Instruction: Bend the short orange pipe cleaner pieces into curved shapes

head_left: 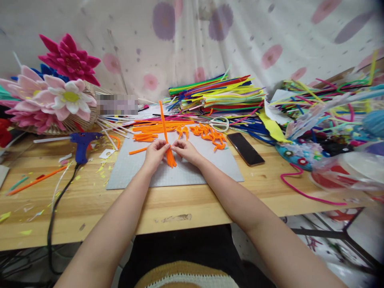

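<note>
Over the grey cutting mat [186, 180], my left hand [156, 154] pinches an orange pipe cleaner [163, 120] that stands nearly upright. My right hand [187, 152] closes its fingertips on the same piece from the other side. Below my fingers, a fan of short orange pipe cleaner ends [171, 160] spreads toward me; how they join the upright one is hidden by my fingers. Beyond my hands lie straight orange pipe cleaners [144, 127] in a row. Curled orange pipe cleaner pieces [210, 134] rest behind my right hand.
A blue glue gun [82, 146] with a black cord lies at left, below felt-like flowers [69, 96]. White-handled scissors [220, 124] and bundled colored pipe cleaners [222, 94] are at the back. A phone [245, 149] lies right of the mat, near a pink pipe cleaner [312, 194].
</note>
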`<control>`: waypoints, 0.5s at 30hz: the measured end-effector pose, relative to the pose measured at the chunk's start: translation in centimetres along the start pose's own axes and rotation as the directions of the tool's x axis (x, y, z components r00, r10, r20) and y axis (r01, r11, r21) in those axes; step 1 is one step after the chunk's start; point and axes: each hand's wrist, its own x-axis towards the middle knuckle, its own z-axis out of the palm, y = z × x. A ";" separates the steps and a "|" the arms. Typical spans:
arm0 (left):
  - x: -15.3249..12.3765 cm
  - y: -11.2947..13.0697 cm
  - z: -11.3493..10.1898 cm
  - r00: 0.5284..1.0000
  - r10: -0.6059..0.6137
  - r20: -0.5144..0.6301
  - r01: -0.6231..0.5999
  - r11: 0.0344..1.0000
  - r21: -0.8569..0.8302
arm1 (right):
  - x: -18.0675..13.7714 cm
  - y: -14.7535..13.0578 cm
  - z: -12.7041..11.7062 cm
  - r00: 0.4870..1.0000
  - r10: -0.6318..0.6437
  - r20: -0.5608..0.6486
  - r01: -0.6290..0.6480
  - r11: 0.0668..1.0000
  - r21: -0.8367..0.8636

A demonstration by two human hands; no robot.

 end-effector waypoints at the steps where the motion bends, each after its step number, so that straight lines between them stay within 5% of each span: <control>1: 0.0 0.1 0.0 1.000 -0.013 -0.004 0.013 1.000 -0.006 | 0.0 0.0 0.0 1.000 0.000 -0.012 0.000 1.000 0.005; 7: 0.2 0.4 -0.2 0.992 -0.121 -0.036 0.115 0.985 -0.125 | 0.1 0.1 0.5 0.999 -0.032 0.013 0.032 0.999 -0.009; 15: 0.4 0.5 -0.4 0.994 -0.101 -0.050 0.092 0.981 -0.168 | 0.2 0.4 0.9 0.998 -0.063 0.000 0.063 0.992 -0.108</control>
